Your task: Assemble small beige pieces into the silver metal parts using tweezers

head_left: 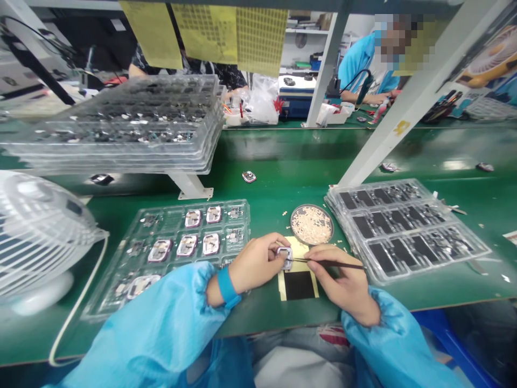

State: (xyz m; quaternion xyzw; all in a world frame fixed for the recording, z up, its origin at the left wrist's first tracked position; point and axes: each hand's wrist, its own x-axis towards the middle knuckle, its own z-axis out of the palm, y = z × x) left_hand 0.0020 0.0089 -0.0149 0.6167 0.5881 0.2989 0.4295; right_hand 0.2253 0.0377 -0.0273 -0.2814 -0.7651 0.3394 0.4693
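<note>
Between the thumb and fingers of my left hand (255, 261) is a small smartwatch case (285, 257), its open inner side showing. My right hand (341, 275) pinches dark tweezers (339, 263), whose tips reach into or against the case; the exact contact is too small to make out. Below the hands lies a black pad (299, 285) on yellow paper (299, 249). A round dish (312, 224) full of small tan and dark bits stands just beyond my right hand. On the left, a clear tray (169, 210) holds several similar watch cases (187, 246), partly hidden by my left sleeve.
Stacked trays of black rectangular parts (407, 231) stand at right. A white fan (40, 237) and its cable occupy the left edge. Above, a shelf bears stacked clear trays (121, 124). A slanted white post (399, 102) rises at right. A person in blue (353, 64) works opposite.
</note>
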